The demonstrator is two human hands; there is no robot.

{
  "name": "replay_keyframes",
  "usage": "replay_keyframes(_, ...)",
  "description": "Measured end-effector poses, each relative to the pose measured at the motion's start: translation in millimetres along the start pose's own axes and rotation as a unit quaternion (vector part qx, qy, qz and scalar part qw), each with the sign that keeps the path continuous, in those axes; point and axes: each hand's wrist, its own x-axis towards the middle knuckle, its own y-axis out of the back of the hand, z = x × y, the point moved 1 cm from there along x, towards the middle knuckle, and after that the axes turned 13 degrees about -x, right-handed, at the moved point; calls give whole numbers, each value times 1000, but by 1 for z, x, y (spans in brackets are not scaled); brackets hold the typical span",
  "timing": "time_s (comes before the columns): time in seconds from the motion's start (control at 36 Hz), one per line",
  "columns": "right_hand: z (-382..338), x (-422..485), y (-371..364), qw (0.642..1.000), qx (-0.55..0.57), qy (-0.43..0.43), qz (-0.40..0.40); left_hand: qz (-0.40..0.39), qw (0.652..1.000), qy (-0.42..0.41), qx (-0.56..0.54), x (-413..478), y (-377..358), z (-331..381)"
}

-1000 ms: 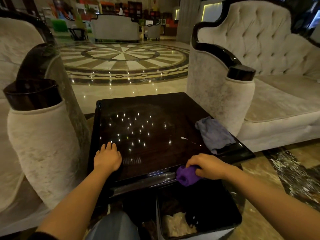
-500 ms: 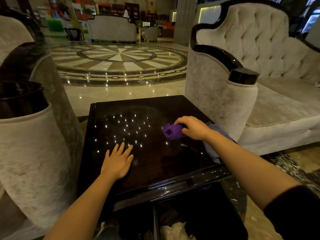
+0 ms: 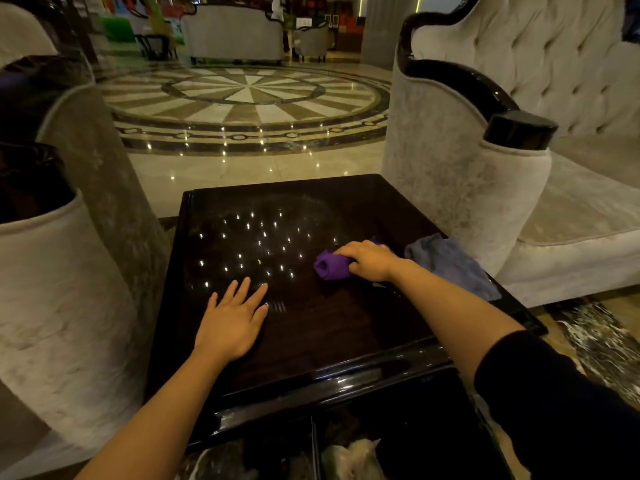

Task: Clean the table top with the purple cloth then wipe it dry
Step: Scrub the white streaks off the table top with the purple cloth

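A dark glossy table top (image 3: 311, 334) fills the middle of the view, with ceiling lights mirrored in it. My right hand (image 3: 372, 259) grips a bunched purple cloth (image 3: 330, 266) and presses it on the table's right half. My left hand (image 3: 232, 317) lies flat on the table, fingers spread, nearer the front left. A grey-blue cloth (image 3: 453, 263) lies spread at the table's right edge, just right of my right hand.
Pale upholstered sofas flank the table: one armrest (image 3: 55, 289) on the left, one (image 3: 485, 188) on the right. A black bin (image 3: 363, 452) with crumpled paper stands below the table's front edge. Polished patterned floor (image 3: 249, 98) stretches beyond.
My right hand carried the purple cloth from the front edge over the bin up onto the table's right half. The left hand stayed flat, sliding a little toward the middle.
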Motion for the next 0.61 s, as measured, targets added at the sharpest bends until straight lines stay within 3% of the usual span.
replay_keyframes(0.19,20,-28,-14,1000,8,-21,12,-9,1000,4,-2,-2,0,1)
replay_keyframes(0.61,7,-125,-18,998,-4,-41,-53,-8,1000,3,8,-4,-1,1)
